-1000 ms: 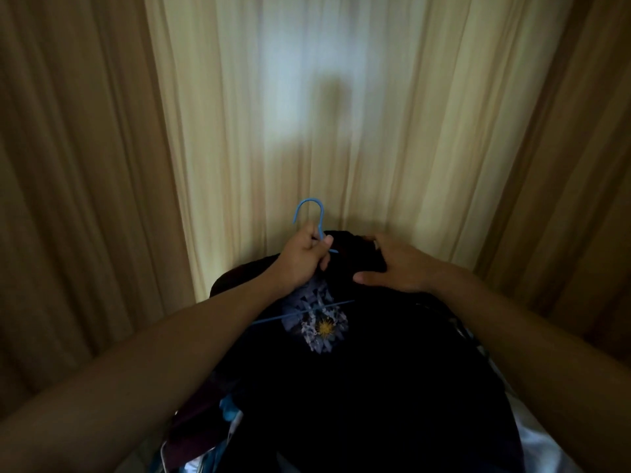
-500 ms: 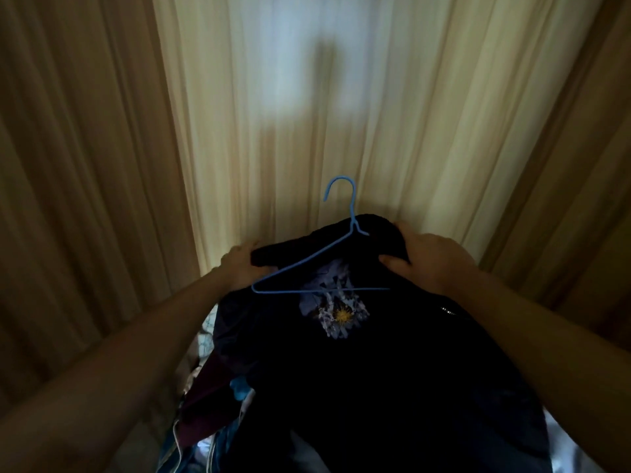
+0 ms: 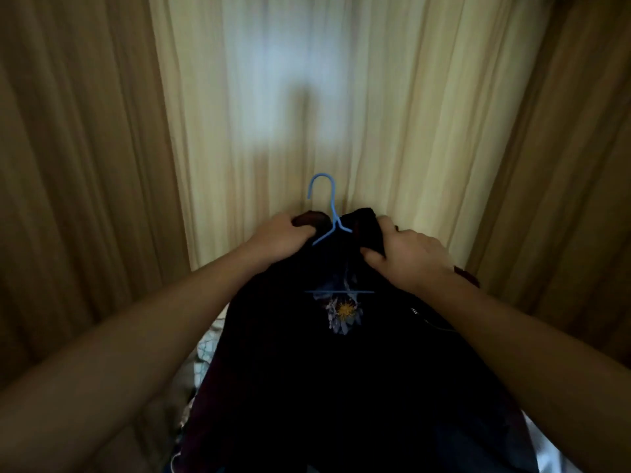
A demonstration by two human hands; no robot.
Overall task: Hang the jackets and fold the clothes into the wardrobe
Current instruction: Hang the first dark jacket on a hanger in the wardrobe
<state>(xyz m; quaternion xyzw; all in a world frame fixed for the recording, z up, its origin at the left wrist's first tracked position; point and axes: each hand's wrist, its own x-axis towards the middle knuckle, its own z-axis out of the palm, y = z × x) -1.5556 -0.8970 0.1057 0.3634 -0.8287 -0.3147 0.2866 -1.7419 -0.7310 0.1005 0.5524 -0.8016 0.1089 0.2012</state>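
Observation:
A dark jacket [image 3: 327, 377] with a pale flower print [image 3: 344, 312] hangs in front of me on a blue wire hanger [image 3: 330, 213]. The hanger's hook sticks up above the collar and its bottom bar shows across the chest. My left hand [image 3: 278, 238] grips the jacket's collar on the left of the hook. My right hand [image 3: 401, 249] grips the dark fabric on the right of the hook. The hanger's shoulders are mostly hidden under the cloth.
Cream curtains [image 3: 307, 114] hang straight ahead, with brown curtains [image 3: 75, 165] on both sides. More clothes [image 3: 201, 367] lie heaped low at the left, under the jacket. A pale sheet [image 3: 549, 455] shows at the lower right.
The jacket's shoulders have been pulled over the hanger, so less of the wire shows. My left hand has moved in from the left shoulder to the collar beside the hook.

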